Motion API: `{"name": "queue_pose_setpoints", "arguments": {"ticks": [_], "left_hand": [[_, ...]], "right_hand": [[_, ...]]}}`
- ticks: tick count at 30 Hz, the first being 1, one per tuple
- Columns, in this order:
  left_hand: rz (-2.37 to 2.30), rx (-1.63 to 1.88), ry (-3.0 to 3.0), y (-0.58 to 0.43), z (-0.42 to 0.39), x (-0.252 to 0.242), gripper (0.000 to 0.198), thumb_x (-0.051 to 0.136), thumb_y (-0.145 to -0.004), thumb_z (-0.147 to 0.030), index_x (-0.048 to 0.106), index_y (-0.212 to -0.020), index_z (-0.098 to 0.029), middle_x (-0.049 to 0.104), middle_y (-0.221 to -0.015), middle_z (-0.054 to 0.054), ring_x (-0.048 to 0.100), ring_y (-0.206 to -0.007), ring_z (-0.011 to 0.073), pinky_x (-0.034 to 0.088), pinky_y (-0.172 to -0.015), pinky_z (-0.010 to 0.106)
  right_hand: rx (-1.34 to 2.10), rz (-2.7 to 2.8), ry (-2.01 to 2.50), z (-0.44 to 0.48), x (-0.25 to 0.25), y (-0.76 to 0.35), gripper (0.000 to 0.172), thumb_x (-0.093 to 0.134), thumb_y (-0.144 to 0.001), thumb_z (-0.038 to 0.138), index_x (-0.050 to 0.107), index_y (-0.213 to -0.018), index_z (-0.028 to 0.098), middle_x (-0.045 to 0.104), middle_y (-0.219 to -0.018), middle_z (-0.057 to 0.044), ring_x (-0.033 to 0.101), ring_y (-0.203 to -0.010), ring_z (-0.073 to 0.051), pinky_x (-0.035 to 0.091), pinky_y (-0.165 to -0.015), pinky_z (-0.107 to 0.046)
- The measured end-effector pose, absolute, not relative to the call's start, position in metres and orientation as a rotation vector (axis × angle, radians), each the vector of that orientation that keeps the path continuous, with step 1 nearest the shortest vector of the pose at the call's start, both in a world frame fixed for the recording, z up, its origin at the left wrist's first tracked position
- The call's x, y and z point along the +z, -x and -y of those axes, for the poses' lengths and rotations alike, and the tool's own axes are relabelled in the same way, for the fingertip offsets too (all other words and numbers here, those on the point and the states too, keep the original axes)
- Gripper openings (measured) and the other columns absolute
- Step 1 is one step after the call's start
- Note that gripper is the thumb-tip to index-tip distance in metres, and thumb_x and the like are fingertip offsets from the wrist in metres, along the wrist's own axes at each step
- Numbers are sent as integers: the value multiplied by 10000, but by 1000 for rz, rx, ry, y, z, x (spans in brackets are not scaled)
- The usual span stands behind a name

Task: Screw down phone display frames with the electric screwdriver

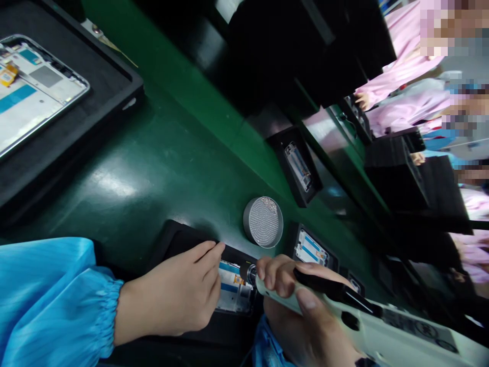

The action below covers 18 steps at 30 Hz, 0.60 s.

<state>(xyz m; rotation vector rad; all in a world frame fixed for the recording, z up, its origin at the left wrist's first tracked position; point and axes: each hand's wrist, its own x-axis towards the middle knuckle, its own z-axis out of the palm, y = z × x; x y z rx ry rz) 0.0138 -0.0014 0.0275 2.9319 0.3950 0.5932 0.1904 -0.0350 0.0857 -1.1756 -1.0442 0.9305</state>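
Note:
My left hand [175,293], in a blue sleeve, lies across a phone frame [231,302] with its fingers stretched out; its thumb is hidden. This silvery frame, with blue strips and an orange flex cable, sits in a black tray [178,235]. Wrapped around a pale electric screwdriver [367,321] with a black lever is my right hand [313,300]. The screwdriver's tip end is over the right part of the frame; whether it touches a screw I cannot tell. Just beyond, a round grey dish [263,222] holds small screws, some heaped along its far edge.
A larger-looking black tray [110,71] with another phone frame [49,86] stands at upper left on the green bench [153,153]. More trayed frames [298,165] [311,248] line the right side. Black stacks [412,178] and people in pink sleeves [397,86] are beyond.

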Motion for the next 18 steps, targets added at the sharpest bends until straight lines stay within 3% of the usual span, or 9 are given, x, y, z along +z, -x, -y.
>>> {"name": "queue_pose_setpoints", "arguments": {"ticks": [18], "left_hand": [[-391,571,-2929,-13,3,27,554,677,-865,-487,679,-1168,-23,690,-1203,233,555,-1264,411,365,-1099,529]], "right_hand": [[1019,1095,1233,39,90,-197,131,632,-870,227,687,-988,248,525,-621,30,554,-638,-150,481,-617,-355]]}}
